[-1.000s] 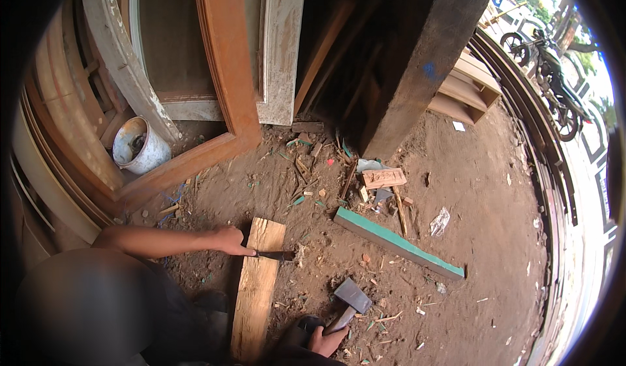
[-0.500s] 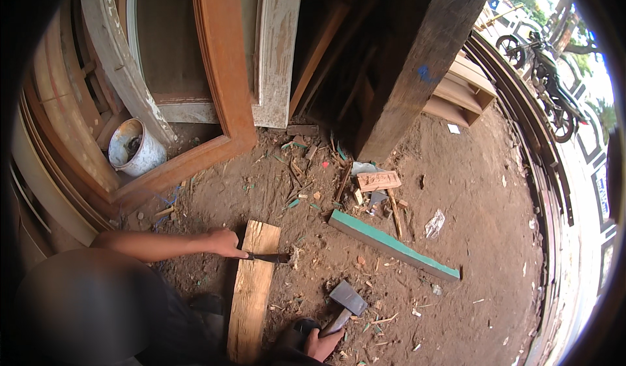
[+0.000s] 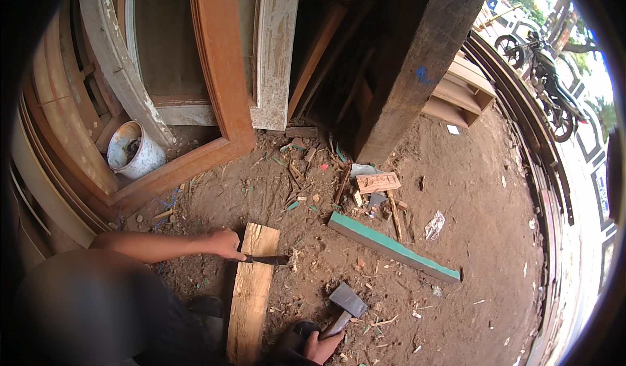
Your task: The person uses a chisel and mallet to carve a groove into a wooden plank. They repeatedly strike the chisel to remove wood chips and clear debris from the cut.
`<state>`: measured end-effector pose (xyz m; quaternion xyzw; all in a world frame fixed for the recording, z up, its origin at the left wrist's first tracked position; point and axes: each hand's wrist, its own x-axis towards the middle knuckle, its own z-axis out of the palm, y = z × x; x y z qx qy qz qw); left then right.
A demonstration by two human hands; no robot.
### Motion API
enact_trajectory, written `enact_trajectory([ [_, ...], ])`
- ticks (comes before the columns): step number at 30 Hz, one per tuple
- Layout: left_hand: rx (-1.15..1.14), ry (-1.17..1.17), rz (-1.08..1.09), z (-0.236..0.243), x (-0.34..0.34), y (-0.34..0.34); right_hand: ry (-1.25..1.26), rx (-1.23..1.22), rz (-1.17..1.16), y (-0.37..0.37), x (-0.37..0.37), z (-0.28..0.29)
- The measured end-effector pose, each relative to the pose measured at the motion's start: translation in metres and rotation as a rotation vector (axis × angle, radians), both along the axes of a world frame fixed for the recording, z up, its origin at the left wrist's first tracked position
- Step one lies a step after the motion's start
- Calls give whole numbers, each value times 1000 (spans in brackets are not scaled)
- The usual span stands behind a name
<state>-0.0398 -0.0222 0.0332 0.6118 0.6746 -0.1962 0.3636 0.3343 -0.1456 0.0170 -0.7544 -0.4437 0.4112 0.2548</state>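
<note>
A thick, rough-faced wooden plank [image 3: 250, 304] lies lengthwise on the dirt in front of me. My left hand [image 3: 223, 243] comes in from the left and is closed around the handle of a dark chisel [image 3: 266, 259]. The chisel lies across the upper part of the plank, its blade end reaching past the right edge. Low in the picture, my right hand [image 3: 322, 347] grips the handle of a hammer [image 3: 349, 299] with a blocky grey metal head. The hammer is held low, to the right of the plank and apart from the chisel.
A green-topped beam [image 3: 391, 245] lies to the right, below a carved wooden block [image 3: 377, 182]. Wood chips litter the soil. Door frames [image 3: 225, 72] lean at the back left by a stained white bucket [image 3: 135, 151]. A thick wooden post [image 3: 424, 66] stands behind.
</note>
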Motion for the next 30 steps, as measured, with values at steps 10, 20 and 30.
enact_trajectory([
  [10, 82, -10, -29, -5, 5, 1, -112, 49, 37, -3, 3, -18],
  [20, 99, -43, 22, -12, 1, -1, -83, 44, 37, 0, 1, -5],
  [30, 133, -70, 43, -7, 3, -1, -71, 6, 35, 0, 3, -9],
])
